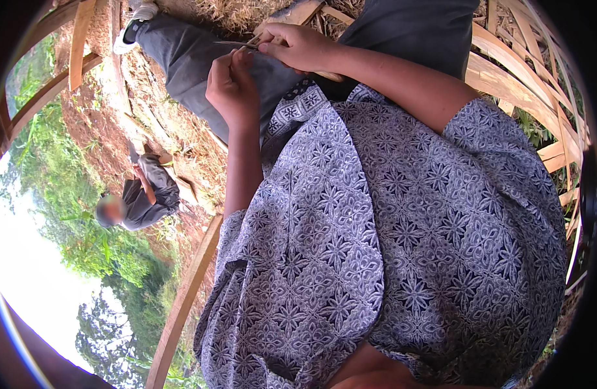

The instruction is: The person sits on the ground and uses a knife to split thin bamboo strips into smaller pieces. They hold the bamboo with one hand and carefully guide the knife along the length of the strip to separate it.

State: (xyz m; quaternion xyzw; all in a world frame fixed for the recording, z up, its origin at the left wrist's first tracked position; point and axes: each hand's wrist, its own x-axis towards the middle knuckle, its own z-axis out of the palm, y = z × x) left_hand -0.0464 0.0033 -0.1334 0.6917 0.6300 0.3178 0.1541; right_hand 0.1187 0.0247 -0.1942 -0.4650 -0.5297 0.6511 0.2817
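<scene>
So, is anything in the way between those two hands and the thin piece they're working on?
Nothing visible is. The thin piece meets the right hand, and the left hand is right beside it, though its touch is unclear. The dark trousers lie beneath, not between.

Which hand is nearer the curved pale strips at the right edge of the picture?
Right. The right hand is over the lap, on the side toward the curved pale strips but apart from them; the left hand is farther off, left of it.
</scene>
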